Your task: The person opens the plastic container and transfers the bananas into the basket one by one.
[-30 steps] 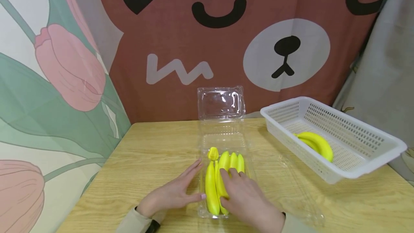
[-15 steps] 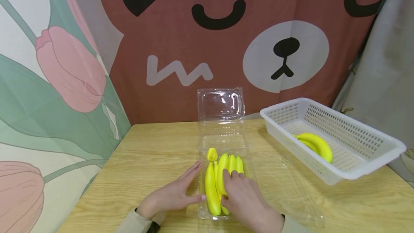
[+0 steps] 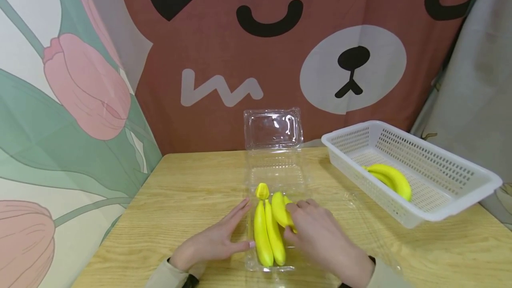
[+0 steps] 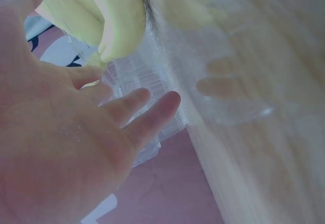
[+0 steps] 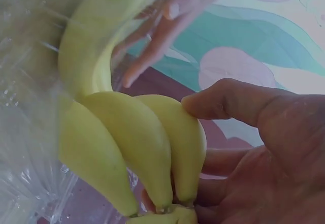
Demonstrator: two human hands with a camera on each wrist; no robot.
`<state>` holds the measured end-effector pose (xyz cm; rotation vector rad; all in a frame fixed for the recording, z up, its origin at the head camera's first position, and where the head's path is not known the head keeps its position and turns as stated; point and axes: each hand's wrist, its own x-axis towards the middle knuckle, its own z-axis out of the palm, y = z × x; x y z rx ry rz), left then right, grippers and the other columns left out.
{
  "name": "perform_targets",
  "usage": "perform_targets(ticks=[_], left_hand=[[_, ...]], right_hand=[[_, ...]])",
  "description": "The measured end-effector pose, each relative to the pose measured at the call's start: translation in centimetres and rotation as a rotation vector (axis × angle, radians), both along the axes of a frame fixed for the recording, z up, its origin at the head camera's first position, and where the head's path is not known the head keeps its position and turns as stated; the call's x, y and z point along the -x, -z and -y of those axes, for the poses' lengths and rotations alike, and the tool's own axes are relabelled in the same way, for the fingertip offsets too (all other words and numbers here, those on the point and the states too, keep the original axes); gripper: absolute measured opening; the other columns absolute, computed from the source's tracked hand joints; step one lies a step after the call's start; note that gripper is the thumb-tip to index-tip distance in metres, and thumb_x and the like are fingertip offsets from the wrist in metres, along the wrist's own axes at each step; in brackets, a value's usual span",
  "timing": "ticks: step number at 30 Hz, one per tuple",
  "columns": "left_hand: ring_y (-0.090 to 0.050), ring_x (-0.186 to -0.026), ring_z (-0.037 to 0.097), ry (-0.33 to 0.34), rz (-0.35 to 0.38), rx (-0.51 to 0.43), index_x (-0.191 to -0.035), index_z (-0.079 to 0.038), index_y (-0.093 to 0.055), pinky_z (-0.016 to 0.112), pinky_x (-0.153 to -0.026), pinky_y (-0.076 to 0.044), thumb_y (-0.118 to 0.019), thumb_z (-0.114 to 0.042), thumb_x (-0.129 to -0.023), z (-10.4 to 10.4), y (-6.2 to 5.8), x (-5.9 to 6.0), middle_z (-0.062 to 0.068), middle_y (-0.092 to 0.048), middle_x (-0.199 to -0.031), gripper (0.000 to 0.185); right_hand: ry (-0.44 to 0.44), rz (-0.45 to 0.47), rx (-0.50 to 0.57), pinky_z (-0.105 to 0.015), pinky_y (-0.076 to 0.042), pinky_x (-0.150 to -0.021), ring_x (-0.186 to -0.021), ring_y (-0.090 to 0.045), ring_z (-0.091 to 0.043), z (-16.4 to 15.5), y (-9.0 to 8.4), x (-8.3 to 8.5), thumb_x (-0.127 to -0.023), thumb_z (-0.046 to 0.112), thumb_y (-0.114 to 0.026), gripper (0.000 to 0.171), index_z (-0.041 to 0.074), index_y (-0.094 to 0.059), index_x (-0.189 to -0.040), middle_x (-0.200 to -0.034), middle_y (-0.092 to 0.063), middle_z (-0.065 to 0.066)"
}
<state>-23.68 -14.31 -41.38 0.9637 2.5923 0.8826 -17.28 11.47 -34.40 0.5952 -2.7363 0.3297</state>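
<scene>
Two bananas (image 3: 262, 237) joined at a stem lie lengthwise in the left side of a clear plastic clamshell box (image 3: 280, 269), its lid raised behind. My right hand (image 3: 318, 234) grips another bunch of bananas (image 3: 281, 210), tilted over the box's right side. In the right wrist view, the thumb presses one banana of that bunch (image 5: 137, 137) and the fingers reach behind near the stem. Beside the box's left wall, my left hand (image 3: 214, 239) is spread with straight fingers, thumb tip right at the wall. The left wrist view shows its palm (image 4: 71, 132) facing the box.
A white perforated basket (image 3: 460, 212) stands at the right, holding more bananas (image 3: 392, 179). More clear plastic packaging (image 3: 374, 239) lies on the wooden table (image 3: 200, 177) right of the box. A bear-print curtain (image 3: 216, 132) hangs behind the table.
My right hand has drawn its bunch rightward and turned it, away from the two bananas on the left, which now show fully. The left hand stays in place.
</scene>
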Motion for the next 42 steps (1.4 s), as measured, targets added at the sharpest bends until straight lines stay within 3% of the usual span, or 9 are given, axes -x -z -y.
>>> perform_targets(ticks=[6,11,17,26,42], left_hand=[[-0.014,-0.147,0.026,0.005,-0.012,0.005,-0.16,-0.015,-0.011,0.053,-0.114,-0.023,-0.058,-0.059,-0.092,-0.1,0.0,0.0,-0.002,0.001,-0.165,0.094],[-0.015,-0.147,0.028,0.009,-0.012,0.003,-0.159,-0.015,-0.011,0.054,-0.114,-0.023,-0.059,-0.058,-0.092,0.0,0.2,0.1,-0.002,0.001,-0.165,0.093],[-0.015,-0.147,0.028,0.009,-0.027,-0.001,-0.159,-0.014,-0.012,0.054,-0.114,-0.023,-0.059,-0.056,-0.093,0.1,0.3,0.1,0.001,0.0,-0.165,0.092],[-0.014,-0.147,0.026,0.006,-0.031,0.002,-0.159,-0.014,-0.012,0.053,-0.114,-0.023,-0.058,-0.058,-0.092,0.0,0.2,-0.1,0.0,0.0,-0.165,0.093],[-0.014,-0.147,0.027,0.008,-0.016,-0.009,-0.159,-0.014,-0.012,0.055,-0.113,-0.024,-0.057,-0.058,-0.093,0.1,0.0,-0.3,0.001,-0.001,-0.165,0.092]], right_hand=[[-0.058,0.018,0.003,-0.034,-0.044,-0.07,-0.073,-0.044,-0.014,-0.9,-0.8,0.1,-0.081,0.017,-0.072,0.027,0.003,-0.069,-0.103,-0.079,-0.057,0.003],[-0.075,0.128,0.08,-0.041,-0.046,-0.085,-0.095,-0.053,-0.017,-2.0,-1.9,0.2,-0.085,0.016,-0.072,0.034,0.008,-0.068,-0.118,-0.105,-0.066,0.001],[-0.117,0.139,0.149,-0.042,-0.048,-0.088,-0.104,-0.055,-0.017,-3.7,-3.0,0.5,-0.086,0.011,-0.072,0.034,0.014,-0.066,-0.12,-0.114,-0.064,0.005],[-0.124,0.019,0.236,-0.045,-0.049,-0.088,-0.107,-0.056,-0.023,-5.8,-3.6,1.9,-0.086,0.002,-0.072,0.038,0.007,-0.063,-0.123,-0.119,-0.064,-0.003],[0.001,-0.005,0.348,-0.051,-0.042,-0.092,-0.113,-0.05,-0.031,-9.7,-3.9,4.6,-0.091,0.002,-0.067,0.044,0.007,-0.057,-0.133,-0.125,-0.06,-0.009]])
